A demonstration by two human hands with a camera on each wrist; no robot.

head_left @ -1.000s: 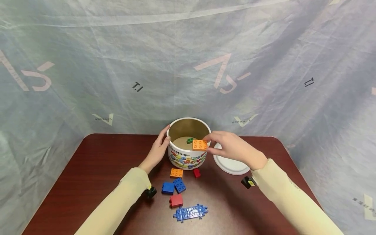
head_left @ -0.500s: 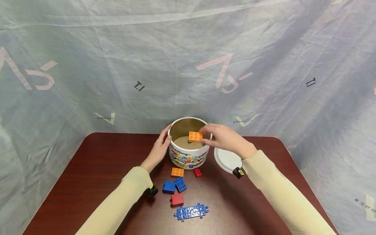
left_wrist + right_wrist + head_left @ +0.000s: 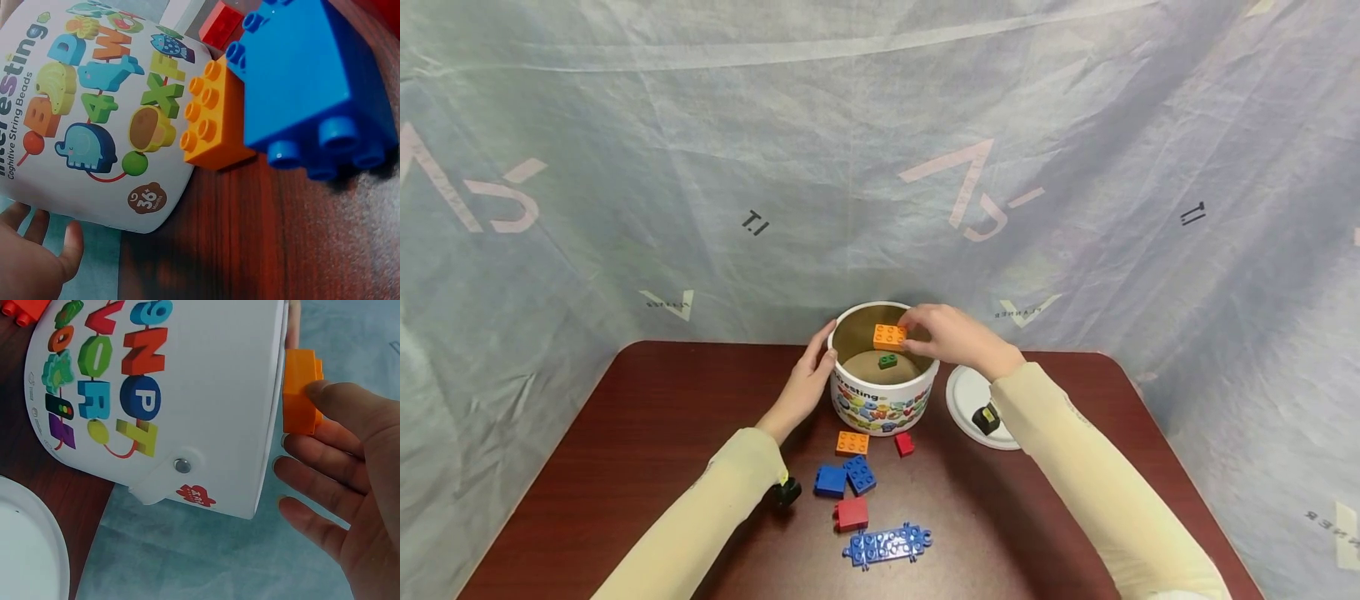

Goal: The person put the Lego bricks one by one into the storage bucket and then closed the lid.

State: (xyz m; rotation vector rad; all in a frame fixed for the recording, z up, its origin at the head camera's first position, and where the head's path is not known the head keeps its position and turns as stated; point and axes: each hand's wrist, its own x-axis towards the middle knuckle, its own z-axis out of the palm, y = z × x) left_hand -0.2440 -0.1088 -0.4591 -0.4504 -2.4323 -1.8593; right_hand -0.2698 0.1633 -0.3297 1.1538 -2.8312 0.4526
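Note:
My right hand (image 3: pixel 951 333) pinches an orange toy brick (image 3: pixel 889 337) over the mouth of a white bucket (image 3: pixel 883 400). In the right wrist view, the thumb presses one side of that brick, level with the rim; the other fingers are spread. Inside the bucket, a small green brick (image 3: pixel 887 361) lies on the floor. My left hand (image 3: pixel 803 379) rests against the bucket's left side, fingers fairly straight, thumb toward the front. Its fingertips are partly hidden in the left wrist view.
Before the bucket lie another orange brick (image 3: pixel 852 442), a small red piece (image 3: pixel 904 444), two blue bricks (image 3: pixel 831 481), a red brick (image 3: pixel 851 514) and a blue wheel-less base (image 3: pixel 887 545). A white lid (image 3: pixel 964 404) lies right of the bucket. A grey curtain (image 3: pixel 820 167) hangs behind the table.
My right hand has carried the orange brick left and further back, from the bucket's front right rim to over its opening. The left hand keeps its place on the bucket.

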